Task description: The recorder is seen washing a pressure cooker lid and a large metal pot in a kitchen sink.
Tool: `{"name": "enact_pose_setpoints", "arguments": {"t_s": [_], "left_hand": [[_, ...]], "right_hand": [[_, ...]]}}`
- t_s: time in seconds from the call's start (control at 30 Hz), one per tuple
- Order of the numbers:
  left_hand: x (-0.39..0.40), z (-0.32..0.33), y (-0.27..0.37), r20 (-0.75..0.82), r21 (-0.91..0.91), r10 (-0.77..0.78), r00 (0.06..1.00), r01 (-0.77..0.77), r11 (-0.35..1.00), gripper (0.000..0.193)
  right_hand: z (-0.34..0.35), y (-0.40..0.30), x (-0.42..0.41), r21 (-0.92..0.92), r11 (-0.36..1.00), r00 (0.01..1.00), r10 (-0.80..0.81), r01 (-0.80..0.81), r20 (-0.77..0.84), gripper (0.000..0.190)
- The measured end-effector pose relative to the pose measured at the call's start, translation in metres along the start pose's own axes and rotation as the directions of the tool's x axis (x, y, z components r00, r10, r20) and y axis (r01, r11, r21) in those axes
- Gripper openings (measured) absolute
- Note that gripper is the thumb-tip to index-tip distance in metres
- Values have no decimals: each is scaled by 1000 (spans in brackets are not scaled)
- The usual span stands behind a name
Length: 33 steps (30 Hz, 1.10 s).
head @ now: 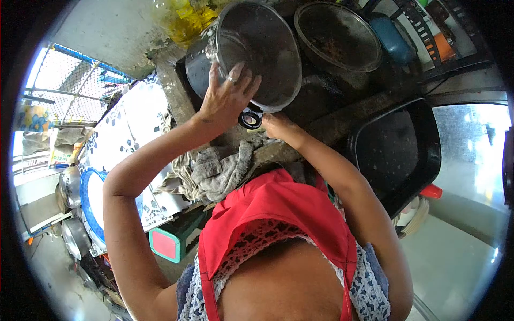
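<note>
A large metal pot (261,52) lies tilted on the dark sink counter, its mouth turned towards me. White suds cling to its outer wall at the left. My left hand (231,90), with a ring on one finger, is laid over the near left part of the rim, fingers spread and thumb hidden. Just below the rim is the pot's black loop handle (251,117). My right hand (279,125) is beside this handle under the near rim; its fingers are mostly hidden. A small pale yellow patch (255,129) shows by them, too little to identify.
A round dark basin (339,38) stands right of the pot. Nearer me is a black plastic tub (395,140). Grey towels (225,168) hang over the counter edge. Yellow plastic bottles (184,22) stand at the back, and a patterned table (132,116) is at left.
</note>
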State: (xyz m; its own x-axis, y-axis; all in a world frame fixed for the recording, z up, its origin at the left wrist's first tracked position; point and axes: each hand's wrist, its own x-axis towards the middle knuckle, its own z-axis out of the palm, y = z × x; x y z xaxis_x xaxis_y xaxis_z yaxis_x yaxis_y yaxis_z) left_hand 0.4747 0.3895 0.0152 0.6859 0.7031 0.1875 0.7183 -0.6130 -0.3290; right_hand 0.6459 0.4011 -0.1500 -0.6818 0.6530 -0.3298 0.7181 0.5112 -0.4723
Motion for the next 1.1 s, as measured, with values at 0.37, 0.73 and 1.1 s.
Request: {"name": "enact_pose_setpoints", "arguments": {"t_s": [0.37, 0.73, 1.1], "left_hand": [[19, 4, -25, -23, -307, 38, 999, -44, 951, 55], [71, -9, -26, 26, -381, -229, 973, 221, 897, 64], [84, -28, -101, -227, -813, -632, 741, 213, 542, 35]], "right_hand": [[6, -4, -1, 70, 979, 977, -186, 194, -108, 23], [30, 29, -6, 7, 999, 986, -32, 33, -163, 37], [-43, 158, -31, 48, 889, 872, 456, -455, -176, 65]]}}
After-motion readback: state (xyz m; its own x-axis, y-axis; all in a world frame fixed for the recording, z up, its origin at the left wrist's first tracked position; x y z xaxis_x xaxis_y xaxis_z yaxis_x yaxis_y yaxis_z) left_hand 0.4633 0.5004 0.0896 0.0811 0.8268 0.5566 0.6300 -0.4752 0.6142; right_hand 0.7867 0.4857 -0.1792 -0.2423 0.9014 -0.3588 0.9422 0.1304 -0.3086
